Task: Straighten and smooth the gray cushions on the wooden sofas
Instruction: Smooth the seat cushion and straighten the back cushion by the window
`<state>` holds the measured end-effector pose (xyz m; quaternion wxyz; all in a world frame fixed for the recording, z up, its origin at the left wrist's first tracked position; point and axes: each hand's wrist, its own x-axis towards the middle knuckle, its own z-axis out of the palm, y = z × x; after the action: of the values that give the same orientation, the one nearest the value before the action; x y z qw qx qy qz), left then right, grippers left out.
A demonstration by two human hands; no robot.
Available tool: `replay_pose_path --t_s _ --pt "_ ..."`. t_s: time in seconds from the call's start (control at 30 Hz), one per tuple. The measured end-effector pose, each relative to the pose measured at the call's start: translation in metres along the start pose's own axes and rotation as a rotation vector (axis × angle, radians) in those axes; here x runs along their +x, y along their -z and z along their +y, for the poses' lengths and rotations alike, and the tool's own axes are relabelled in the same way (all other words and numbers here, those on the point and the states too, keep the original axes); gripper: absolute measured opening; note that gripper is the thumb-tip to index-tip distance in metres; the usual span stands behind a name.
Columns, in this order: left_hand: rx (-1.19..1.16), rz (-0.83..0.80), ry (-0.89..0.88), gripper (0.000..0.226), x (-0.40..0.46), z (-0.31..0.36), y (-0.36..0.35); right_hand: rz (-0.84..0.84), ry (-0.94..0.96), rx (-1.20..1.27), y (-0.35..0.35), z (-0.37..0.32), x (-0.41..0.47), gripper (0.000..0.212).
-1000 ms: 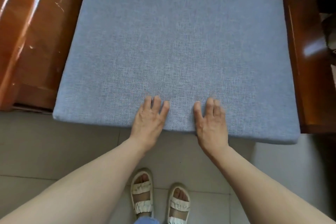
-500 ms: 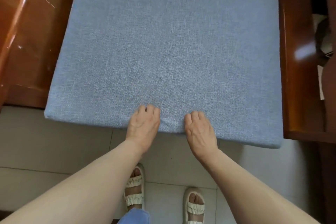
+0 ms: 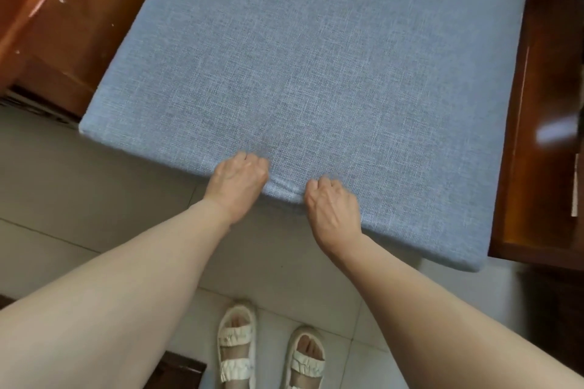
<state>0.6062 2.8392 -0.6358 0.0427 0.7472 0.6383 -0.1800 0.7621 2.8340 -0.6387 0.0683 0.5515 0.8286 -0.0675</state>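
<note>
A large gray-blue woven cushion (image 3: pixel 316 57) lies on a wooden sofa seat and fills most of the view. Its front edge overhangs the seat toward me. My left hand (image 3: pixel 238 181) grips that front edge near the middle, fingers curled over the fabric. My right hand (image 3: pixel 331 207) grips the same edge a little to the right, fingers curled too. A small crease in the fabric runs between the two hands.
Glossy brown wooden sofa arms flank the cushion at left (image 3: pixel 53 25) and right (image 3: pixel 543 136). Pale floor tiles (image 3: pixel 94 199) lie below the edge. My feet in white sandals (image 3: pixel 237 347) stand on the tiles.
Both hands slid back from lying flat on the cushion top to its front edge, and the fingers curled around it. The view has tilted.
</note>
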Motion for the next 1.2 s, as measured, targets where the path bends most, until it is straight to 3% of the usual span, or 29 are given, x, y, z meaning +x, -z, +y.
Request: replay_pose_path --t_s 0.1,0.67,1.2 --pt "0.008 -0.01 -0.021 0.024 0.0 -0.002 0.001 -0.091 0.034 0.001 0.005 0.0 -0.002 0.014" --pt "-0.108 0.127 -0.125 0.03 -0.027 -0.01 0.003 -0.069 -0.047 0.033 0.012 -0.016 -0.027 0.021" --pt "-0.147 0.061 -0.175 0.026 -0.091 -0.012 -0.005 -0.129 -0.013 0.011 0.014 -0.051 -0.084 0.021"
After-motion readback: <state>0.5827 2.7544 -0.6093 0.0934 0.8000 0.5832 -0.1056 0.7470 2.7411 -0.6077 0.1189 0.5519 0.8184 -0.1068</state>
